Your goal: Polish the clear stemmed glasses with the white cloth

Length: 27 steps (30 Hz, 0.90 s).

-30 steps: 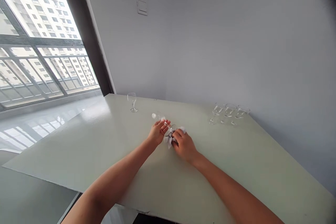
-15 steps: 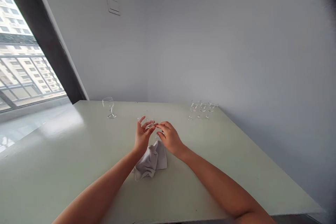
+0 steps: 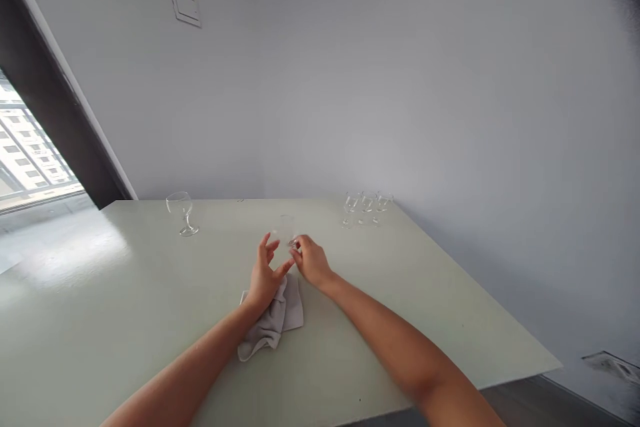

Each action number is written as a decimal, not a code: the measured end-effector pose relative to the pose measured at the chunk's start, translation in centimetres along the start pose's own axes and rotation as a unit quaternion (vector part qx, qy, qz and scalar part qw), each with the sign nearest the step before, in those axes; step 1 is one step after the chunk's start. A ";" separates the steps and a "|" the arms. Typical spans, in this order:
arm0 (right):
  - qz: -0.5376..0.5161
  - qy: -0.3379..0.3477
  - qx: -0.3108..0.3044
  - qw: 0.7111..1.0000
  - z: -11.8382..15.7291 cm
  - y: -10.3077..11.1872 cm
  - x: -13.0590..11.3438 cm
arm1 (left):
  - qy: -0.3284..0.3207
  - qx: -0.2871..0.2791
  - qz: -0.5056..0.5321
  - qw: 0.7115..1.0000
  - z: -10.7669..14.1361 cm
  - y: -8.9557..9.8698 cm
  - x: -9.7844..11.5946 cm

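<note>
Right fingers [image 3: 303, 239], glass [image 3: 285, 229] roughly upright, mouth up

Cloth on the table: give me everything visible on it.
The cloth is a plain, light grey piece of what looks like soft fabric, with no print visible. It lies crumpled on the pale tabletop, creased and folded over itself, with a flatter flap on its right side and a bunched lower-left end. The left hand and wrist cover part of it in this view; whether they touch it, I can't tell. Neither hand grips it.
</note>
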State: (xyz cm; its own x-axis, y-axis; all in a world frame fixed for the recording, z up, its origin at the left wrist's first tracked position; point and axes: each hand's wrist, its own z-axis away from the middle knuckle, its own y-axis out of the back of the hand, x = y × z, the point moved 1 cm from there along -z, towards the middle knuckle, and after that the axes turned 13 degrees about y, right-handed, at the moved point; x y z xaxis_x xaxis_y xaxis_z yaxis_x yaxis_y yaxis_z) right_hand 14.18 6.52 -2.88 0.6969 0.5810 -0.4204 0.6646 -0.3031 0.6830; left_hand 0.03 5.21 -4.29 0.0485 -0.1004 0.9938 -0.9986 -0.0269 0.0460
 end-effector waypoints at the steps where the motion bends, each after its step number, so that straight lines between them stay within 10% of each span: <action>1: 0.004 -0.038 0.024 0.999 -0.2 0.3 1.4 | 0.020 -0.001 -0.020 1.000 -0.2 0.0 -0.6; 11: 0.078 -0.278 0.197 0.937 1.1 5.7 13.3 | 0.079 -0.014 -0.043 0.996 -0.5 0.0 -1.4; 27: 0.076 -0.335 0.198 0.918 2.1 6.4 16.1 | 0.103 -0.014 -0.048 0.993 -0.5 0.1 -1.7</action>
State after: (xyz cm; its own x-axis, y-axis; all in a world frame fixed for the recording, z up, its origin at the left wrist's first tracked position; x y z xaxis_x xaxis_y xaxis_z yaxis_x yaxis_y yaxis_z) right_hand 30.21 12.37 -6.51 0.7113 -0.0463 -0.7014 0.4985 -0.6703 0.5497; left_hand -0.16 5.86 -5.93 0.1417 0.1069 0.9841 -0.9898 0.0019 0.1424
